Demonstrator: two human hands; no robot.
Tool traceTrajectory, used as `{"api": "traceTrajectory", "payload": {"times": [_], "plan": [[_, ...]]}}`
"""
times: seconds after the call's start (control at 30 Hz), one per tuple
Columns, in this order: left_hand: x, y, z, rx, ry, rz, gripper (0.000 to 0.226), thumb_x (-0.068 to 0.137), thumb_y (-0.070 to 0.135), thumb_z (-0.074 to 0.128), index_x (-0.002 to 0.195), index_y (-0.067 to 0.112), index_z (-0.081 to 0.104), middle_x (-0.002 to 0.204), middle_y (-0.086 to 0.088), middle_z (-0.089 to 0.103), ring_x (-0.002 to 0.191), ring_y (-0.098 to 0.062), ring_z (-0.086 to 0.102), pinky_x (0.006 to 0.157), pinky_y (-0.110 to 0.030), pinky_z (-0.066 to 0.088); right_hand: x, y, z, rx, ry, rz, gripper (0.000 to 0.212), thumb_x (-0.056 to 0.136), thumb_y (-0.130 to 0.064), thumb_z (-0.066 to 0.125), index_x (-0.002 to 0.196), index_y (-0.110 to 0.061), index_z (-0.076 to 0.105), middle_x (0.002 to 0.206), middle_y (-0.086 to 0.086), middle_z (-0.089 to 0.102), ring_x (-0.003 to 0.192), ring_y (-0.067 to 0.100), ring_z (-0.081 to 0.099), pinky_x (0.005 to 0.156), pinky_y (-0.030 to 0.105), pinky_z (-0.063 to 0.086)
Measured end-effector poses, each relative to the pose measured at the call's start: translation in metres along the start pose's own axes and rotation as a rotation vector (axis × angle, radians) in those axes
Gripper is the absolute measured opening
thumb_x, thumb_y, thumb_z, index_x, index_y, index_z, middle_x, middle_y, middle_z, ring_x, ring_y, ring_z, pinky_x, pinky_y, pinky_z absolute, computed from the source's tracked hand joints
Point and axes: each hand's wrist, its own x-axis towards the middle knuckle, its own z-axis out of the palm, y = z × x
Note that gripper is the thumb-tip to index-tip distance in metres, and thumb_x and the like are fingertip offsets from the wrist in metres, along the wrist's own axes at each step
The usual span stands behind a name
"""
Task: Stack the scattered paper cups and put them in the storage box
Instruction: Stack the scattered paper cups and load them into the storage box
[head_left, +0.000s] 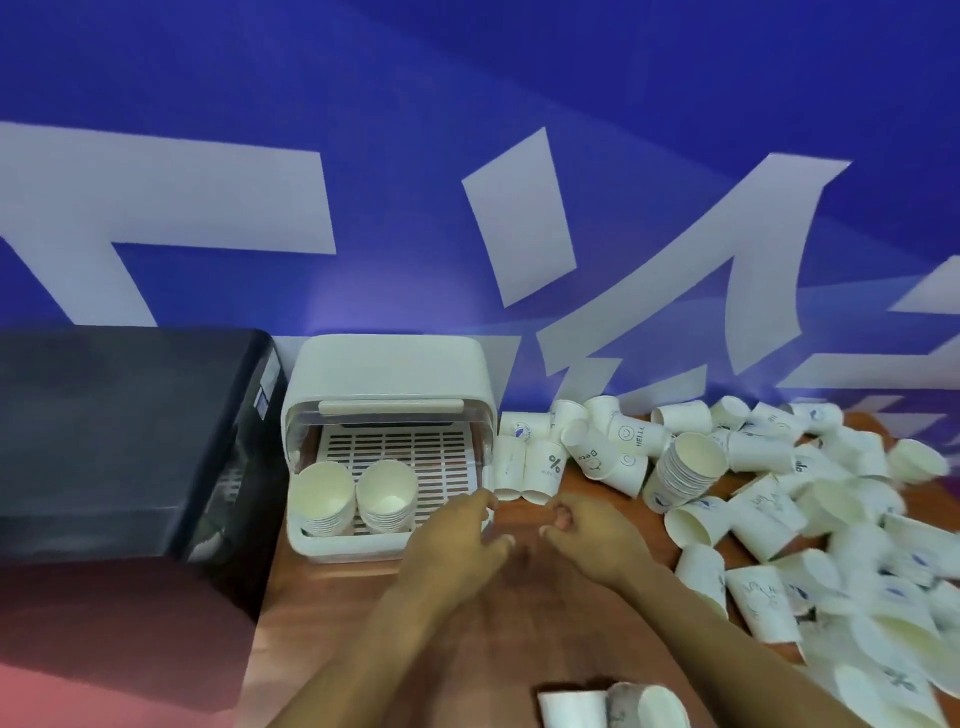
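Head view: both hands, left (457, 535) and right (587, 535), are held empty, fingers loosely curled, near the box (387, 364). Cups (769, 499) lie scattered right; the loose stack (680, 470) could be toppled by a careless reach.

One paper cup (635, 434) in the heap carries a small smiley face with "HELLO" printed beside it, running sideways along its wall. Another cup (551, 466), standing rim-down just right of the storage box, shows a bold "%" sign with a line of tiny print under it, too small to read. The blue backdrop (467, 156) bears huge white letter shapes, cropped and not legible as words.
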Motion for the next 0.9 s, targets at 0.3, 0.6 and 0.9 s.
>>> {"api": "traceTrajectory", "payload": {"times": [0.3, 0.6, 0.9], "plan": [[0.062, 0.059, 0.06, 0.118, -0.032, -0.098, 0.065, 0.088, 0.038, 0.055, 0.146, 0.025, 0.028, 0.146, 0.0, 0.034, 0.131, -0.019, 0.039, 0.105, -0.036, 0.039, 0.036, 0.07, -0.04, 0.054, -0.003, 0.065, 0.043, 0.087, -0.041, 0.057, 0.127, -0.027, 0.049, 0.103, -0.007, 0.06, 0.106, 0.015, 0.058, 0.086, 0.028, 0.044], [0.121, 0.059, 0.094, 0.381, -0.027, -0.213, 0.066, 0.096, 0.029, 0.046, 0.15, 0.018, 0.012, 0.156, -0.009, 0.015, 0.14, -0.026, 0.025, 0.108, -0.036, 0.034, 0.086, 0.09, -0.024, 0.291, -0.143, 0.185, 0.054, 0.085, -0.049, 0.057, 0.131, -0.024, 0.045, 0.132, -0.004, 0.053, 0.122, 0.016, 0.049, 0.095, 0.029, 0.038], [0.178, 0.037, 0.107, 0.746, -0.081, -0.224, 0.068, 0.096, 0.022, 0.046, 0.151, 0.01, 0.008, 0.157, -0.021, 0.01, 0.142, -0.034, 0.022, 0.11, -0.036, 0.033, 0.134, 0.08, 0.011, 0.51, -0.151, 0.276, 0.046, 0.089, -0.039, 0.058, 0.123, -0.01, 0.046, 0.123, 0.003, 0.057, 0.11, 0.02, 0.053, 0.082, 0.025, 0.035]]}}
